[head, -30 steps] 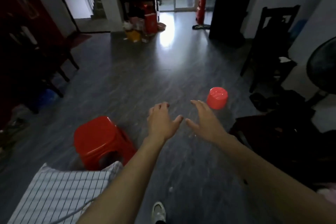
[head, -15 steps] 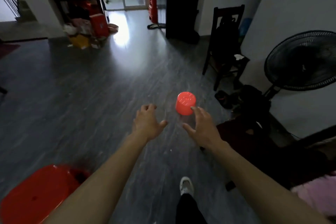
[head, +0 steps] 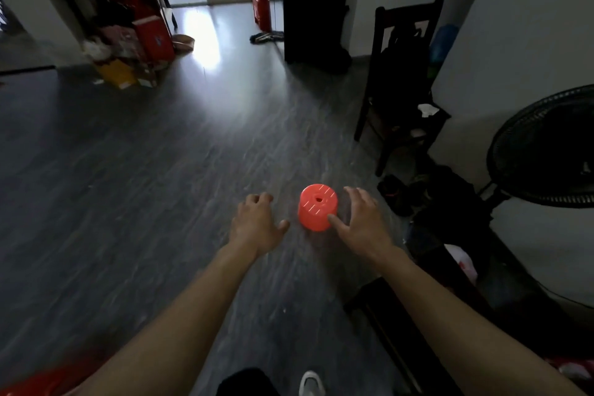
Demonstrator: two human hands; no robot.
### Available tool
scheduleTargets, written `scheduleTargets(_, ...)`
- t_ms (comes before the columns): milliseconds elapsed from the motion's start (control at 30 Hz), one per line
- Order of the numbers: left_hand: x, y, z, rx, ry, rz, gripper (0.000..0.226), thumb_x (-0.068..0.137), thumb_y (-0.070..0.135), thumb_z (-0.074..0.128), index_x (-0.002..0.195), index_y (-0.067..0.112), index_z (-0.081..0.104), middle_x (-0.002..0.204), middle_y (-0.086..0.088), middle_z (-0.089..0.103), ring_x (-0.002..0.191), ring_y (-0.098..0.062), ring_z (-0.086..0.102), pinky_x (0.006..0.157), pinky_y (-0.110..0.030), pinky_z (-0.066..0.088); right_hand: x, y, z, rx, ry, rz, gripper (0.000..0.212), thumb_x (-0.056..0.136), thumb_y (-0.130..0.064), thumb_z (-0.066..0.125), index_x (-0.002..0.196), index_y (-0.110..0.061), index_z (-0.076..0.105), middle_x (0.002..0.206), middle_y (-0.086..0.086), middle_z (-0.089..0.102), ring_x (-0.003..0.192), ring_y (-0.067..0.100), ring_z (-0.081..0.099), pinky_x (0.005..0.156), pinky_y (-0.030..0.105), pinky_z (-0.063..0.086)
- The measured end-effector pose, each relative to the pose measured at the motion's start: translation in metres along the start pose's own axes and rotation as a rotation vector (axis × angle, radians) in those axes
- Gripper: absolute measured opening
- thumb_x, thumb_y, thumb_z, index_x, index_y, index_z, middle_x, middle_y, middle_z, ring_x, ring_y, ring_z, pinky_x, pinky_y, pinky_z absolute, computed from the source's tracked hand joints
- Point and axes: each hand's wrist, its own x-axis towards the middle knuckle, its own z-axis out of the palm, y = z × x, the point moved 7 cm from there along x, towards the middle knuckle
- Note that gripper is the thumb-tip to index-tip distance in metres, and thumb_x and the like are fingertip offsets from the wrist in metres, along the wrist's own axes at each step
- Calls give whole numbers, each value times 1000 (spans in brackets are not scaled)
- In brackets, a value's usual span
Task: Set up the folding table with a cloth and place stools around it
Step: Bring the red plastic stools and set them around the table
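my left hand (head: 257, 225): loose, empty, just left of stool | small round red plastic stool (head: 318, 207): upright on dark floor (head: 160, 170), between my hands | my right hand (head: 361, 222): spread, empty, thumb at its side, contact unclear | do: clasp both sides low, lift level | unclear: red shape (head: 35, 379) cut off bottom-left; table, cloth unseen

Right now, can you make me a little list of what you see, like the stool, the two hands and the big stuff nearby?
red stool: small, round, upright on the dark floor, with a hole in its top
left hand: left of the stool, fingers loosely curled, holds nothing
right hand: right of the stool, fingers spread, thumb at its lower edge; touching or not, cannot tell
nearby: dark chair and black fan along the right wall
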Motion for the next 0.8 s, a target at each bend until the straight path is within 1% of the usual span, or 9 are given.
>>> scheduleTargets(100, 56, 17, 17, 5, -41, 13, 68, 83, 49, 67, 139, 18, 42, 142, -9, 42, 129, -30, 40, 106, -43, 39, 52, 15, 0, -27, -18, 5, 76, 79, -38, 77, 140, -8, 45, 141, 19, 46, 131, 35, 42, 110, 37, 31)
scheduleTargets(200, 118, 26, 36, -17, -72, 13, 68, 81, 50, 68, 137, 20, 44, 140, -8, 43, 128, -29, 41, 104, -45, 41, 108, 29, 9, -76, -53, 28, 79, 77, -40, 78, 141, -9, 43, 141, 18, 45, 131, 34, 41, 111, 37, 30)
scheduleTargets(333, 217, 25, 59, -52, -88, 19, 67, 78, 49, 70, 134, 20, 47, 137, -8, 46, 125, -29, 44, 101, -43, 43, 188, 45, 29, -147, -103, 66, 91, 72, -45, 81, 146, -14, 38, 149, 16, 38, 137, 32, 34, 114, 36, 27)
scheduleTargets(433, 293, 19, 79, -60, -113, 16, 66, 76, 49, 72, 131, 21, 49, 134, -7, 49, 122, -29, 45, 99, -42, 44, 248, 60, 47, -187, -135, 120, 97, 70, -49, 81, 149, -18, 34, 154, 14, 33, 142, 29, 30, 115, 37, 29)
scheduleTargets(533, 355, 15, 96, -59, -115, 22, 64, 77, 49, 71, 131, 22, 50, 134, -6, 49, 122, -28, 46, 98, -39, 44, 299, 73, 68, -193, -161, 137, 95, 70, -49, 80, 148, -19, 34, 154, 11, 33, 142, 27, 30, 115, 37, 30)
scheduleTargets(633, 406, 10, 116, -35, -117, 19, 61, 79, 48, 68, 131, 23, 50, 133, -5, 50, 121, -28, 46, 97, -39, 44, 343, 91, 92, -211, -172, 135, 89, 74, -48, 76, 148, -20, 35, 154, 12, 33, 142, 28, 29, 116, 34, 26)
scheduleTargets(800, 464, 3, 170, 17, -184, 27, 58, 80, 48, 65, 130, 24, 48, 132, -2, 49, 121, -25, 45, 97, -39, 44, 401, 129, 147, -266, -282, 135, 82, 84, -50, 65, 152, -23, 26, 159, 11, 24, 147, 26, 19, 120, 33, 20)
